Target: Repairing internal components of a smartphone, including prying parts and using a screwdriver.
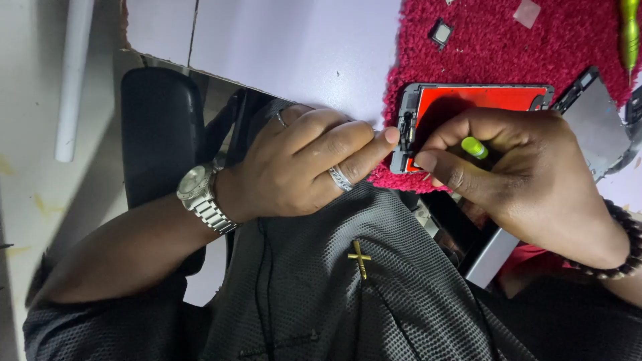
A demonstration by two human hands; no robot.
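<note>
A phone screen assembly (481, 98) with a red back and a black frame lies on a red fuzzy mat (508, 47) at the table's near edge. My left hand (304, 164), wearing rings and a silver wristwatch, presses its fingertips against the assembly's left end. My right hand (515, 170), with a dark bead bracelet, grips a small screwdriver with a green handle (474, 148), its tip down at the assembly's left end. The tip itself is hidden by my fingers.
A second dark phone part (598, 120) lies right of the assembly. A small square chip (441, 32) and a green tool (629, 33) rest on the mat. A white tube (72, 73) stands at left, a black chair arm (157, 127) beside it.
</note>
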